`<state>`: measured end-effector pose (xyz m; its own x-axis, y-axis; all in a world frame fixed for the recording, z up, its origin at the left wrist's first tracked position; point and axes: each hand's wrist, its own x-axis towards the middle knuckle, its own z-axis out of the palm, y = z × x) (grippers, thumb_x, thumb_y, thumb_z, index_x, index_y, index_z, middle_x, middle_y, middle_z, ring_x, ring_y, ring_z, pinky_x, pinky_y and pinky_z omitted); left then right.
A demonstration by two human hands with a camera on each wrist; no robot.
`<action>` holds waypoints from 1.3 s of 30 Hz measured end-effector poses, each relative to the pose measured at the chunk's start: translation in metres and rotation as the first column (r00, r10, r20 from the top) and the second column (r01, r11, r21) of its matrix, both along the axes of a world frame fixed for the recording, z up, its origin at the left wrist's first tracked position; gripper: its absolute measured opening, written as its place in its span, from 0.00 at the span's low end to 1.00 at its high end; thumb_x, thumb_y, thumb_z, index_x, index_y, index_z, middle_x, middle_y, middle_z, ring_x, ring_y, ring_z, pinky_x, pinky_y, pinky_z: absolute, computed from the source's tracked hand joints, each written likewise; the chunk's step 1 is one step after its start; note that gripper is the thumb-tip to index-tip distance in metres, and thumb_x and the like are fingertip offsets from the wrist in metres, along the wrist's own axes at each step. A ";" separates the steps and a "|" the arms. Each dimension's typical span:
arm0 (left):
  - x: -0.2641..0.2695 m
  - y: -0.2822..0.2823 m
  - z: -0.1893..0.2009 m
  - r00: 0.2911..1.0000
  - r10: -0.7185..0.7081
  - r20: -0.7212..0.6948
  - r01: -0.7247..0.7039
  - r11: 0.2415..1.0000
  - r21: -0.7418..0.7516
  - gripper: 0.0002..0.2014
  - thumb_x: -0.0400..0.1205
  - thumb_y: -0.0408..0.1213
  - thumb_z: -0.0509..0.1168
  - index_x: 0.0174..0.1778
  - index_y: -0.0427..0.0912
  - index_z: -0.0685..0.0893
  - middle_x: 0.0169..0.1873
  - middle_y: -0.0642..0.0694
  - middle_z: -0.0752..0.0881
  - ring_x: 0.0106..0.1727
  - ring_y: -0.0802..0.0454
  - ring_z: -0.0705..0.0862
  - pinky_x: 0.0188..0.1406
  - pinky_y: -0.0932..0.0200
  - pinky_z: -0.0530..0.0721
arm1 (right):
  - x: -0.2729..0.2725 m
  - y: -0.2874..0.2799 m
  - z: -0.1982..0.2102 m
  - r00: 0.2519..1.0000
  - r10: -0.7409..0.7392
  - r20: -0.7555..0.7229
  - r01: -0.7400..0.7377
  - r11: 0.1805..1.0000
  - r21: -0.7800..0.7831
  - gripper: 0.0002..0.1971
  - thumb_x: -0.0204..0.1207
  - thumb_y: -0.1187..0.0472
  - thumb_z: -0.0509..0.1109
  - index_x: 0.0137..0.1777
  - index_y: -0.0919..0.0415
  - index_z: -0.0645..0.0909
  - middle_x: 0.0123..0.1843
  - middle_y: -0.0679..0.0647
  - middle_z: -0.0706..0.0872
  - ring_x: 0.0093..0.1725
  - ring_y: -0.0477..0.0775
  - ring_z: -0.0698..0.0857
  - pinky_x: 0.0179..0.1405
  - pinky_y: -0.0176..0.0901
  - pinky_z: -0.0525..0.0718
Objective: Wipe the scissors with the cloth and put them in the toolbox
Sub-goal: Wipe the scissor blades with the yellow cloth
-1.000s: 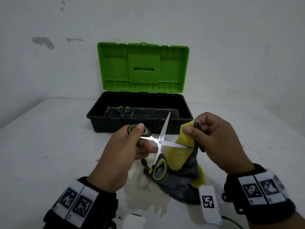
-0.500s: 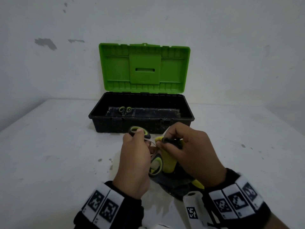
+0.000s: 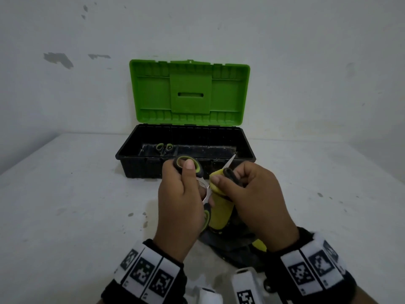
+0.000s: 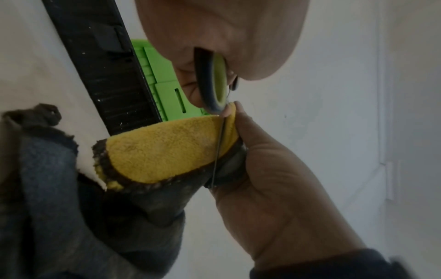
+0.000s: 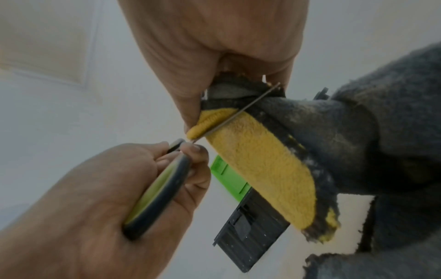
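My left hand point(image 3: 182, 194) grips the scissors point(image 3: 189, 164) by their black-and-green handle loops, with the blades spread apart. My right hand point(image 3: 245, 194) pinches the yellow-and-grey cloth point(image 3: 220, 212) folded around one blade near the pivot. The other blade tip point(image 3: 230, 162) sticks up past my right fingers. In the left wrist view the thin blade point(image 4: 218, 149) runs into the yellow cloth point(image 4: 164, 149). In the right wrist view the blade point(image 5: 236, 115) lies in the cloth fold point(image 5: 257, 166), and my left hand point(image 5: 133, 190) holds a handle loop. The open toolbox point(image 3: 142, 167) stands just behind my hands.
The toolbox's green lid point(image 3: 189, 93) stands upright against the wall. A second pair of small scissors point(image 3: 164, 148) lies inside the black tray. The lower part of the cloth point(image 3: 232, 246) hangs down to the white table point(image 3: 65, 205). Wall close behind.
My right hand slid the cloth inward along the blade toward the pivot. Both hands drew closer together, and the scissors turned more upright.
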<state>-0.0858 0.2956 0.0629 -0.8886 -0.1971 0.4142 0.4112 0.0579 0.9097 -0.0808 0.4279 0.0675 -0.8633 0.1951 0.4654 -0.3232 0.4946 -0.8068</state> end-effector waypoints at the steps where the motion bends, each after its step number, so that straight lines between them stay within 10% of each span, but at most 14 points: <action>1: 0.001 0.000 0.001 1.000 -0.016 0.010 0.016 1.000 0.007 0.14 0.86 0.50 0.52 0.47 0.43 0.75 0.24 0.46 0.75 0.22 0.58 0.73 0.22 0.63 0.76 | -0.003 0.002 -0.002 0.999 -0.047 0.000 0.047 0.999 -0.015 0.22 0.70 0.50 0.81 0.28 0.59 0.72 0.24 0.52 0.77 0.23 0.47 0.76 0.23 0.38 0.77; 4: 0.001 -0.002 0.003 0.995 -0.063 0.071 0.061 0.998 0.033 0.14 0.89 0.45 0.51 0.48 0.38 0.74 0.18 0.54 0.72 0.18 0.62 0.69 0.16 0.68 0.70 | -0.010 0.007 -0.005 0.998 -0.063 0.030 0.067 0.988 -0.141 0.25 0.70 0.49 0.81 0.32 0.69 0.73 0.26 0.55 0.73 0.25 0.46 0.72 0.25 0.37 0.75; 9: -0.005 -0.010 0.003 0.991 -0.106 0.084 0.102 0.993 0.051 0.15 0.89 0.47 0.52 0.44 0.41 0.74 0.16 0.56 0.70 0.19 0.61 0.67 0.19 0.63 0.69 | -0.004 0.004 -0.008 0.978 0.187 0.095 -0.160 0.958 -0.237 0.24 0.73 0.52 0.80 0.37 0.70 0.73 0.32 0.71 0.86 0.33 0.64 0.91 0.34 0.63 0.89; 14: -0.004 -0.009 0.006 0.990 -0.120 0.077 0.115 0.992 0.055 0.15 0.90 0.44 0.51 0.47 0.35 0.74 0.16 0.56 0.70 0.18 0.62 0.69 0.17 0.72 0.70 | -0.003 0.005 0.001 0.998 0.055 0.015 -0.052 0.980 -0.190 0.24 0.73 0.55 0.80 0.34 0.72 0.71 0.23 0.52 0.75 0.22 0.44 0.77 0.22 0.35 0.76; 17: -0.006 -0.014 0.003 0.987 -0.138 0.087 0.133 0.989 0.057 0.15 0.89 0.46 0.52 0.44 0.40 0.75 0.17 0.56 0.69 0.20 0.61 0.66 0.20 0.66 0.70 | 0.003 -0.001 -0.003 0.985 0.168 0.049 -0.156 0.971 -0.181 0.23 0.74 0.57 0.80 0.34 0.70 0.70 0.25 0.57 0.83 0.26 0.52 0.88 0.26 0.45 0.85; 22: -0.004 -0.014 0.003 0.975 -0.199 0.095 0.189 0.976 0.105 0.16 0.89 0.47 0.52 0.45 0.39 0.74 0.18 0.54 0.71 0.20 0.53 0.72 0.25 0.46 0.79 | -0.008 0.012 0.002 0.999 -0.054 0.005 0.054 0.980 -0.193 0.24 0.69 0.52 0.82 0.29 0.59 0.69 0.23 0.47 0.67 0.23 0.42 0.65 0.22 0.30 0.68; 27: -0.008 -0.020 0.001 0.987 -0.140 0.085 0.133 0.988 0.076 0.15 0.89 0.47 0.53 0.42 0.44 0.75 0.18 0.56 0.69 0.21 0.58 0.68 0.20 0.65 0.71 | 0.001 0.001 -0.005 0.993 0.108 0.036 -0.102 0.984 -0.147 0.26 0.70 0.49 0.81 0.30 0.64 0.69 0.24 0.59 0.72 0.24 0.53 0.74 0.24 0.45 0.77; 32: -0.003 -0.017 0.007 0.968 -0.237 0.082 0.225 0.966 0.128 0.14 0.90 0.44 0.52 0.45 0.39 0.73 0.16 0.54 0.70 0.18 0.51 0.73 0.18 0.57 0.76 | -0.011 0.015 0.005 0.997 -0.070 0.020 0.073 0.962 -0.262 0.23 0.68 0.49 0.82 0.30 0.60 0.71 0.23 0.47 0.68 0.23 0.45 0.67 0.22 0.33 0.70; 39: -0.006 -0.021 0.008 0.977 -0.200 0.071 0.192 0.977 0.096 0.14 0.90 0.44 0.52 0.41 0.44 0.75 0.15 0.54 0.68 0.18 0.58 0.67 0.19 0.63 0.69 | 0.000 0.007 0.009 0.998 0.067 0.015 -0.063 0.975 -0.215 0.23 0.70 0.53 0.81 0.30 0.65 0.70 0.22 0.46 0.67 0.22 0.44 0.67 0.22 0.32 0.71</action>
<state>-0.0915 0.2745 0.0714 -0.9431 -0.0485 0.3291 0.3324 -0.0986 0.9380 -0.0809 0.4353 0.0765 -0.8869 0.2312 0.4000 -0.3302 0.2885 -0.8988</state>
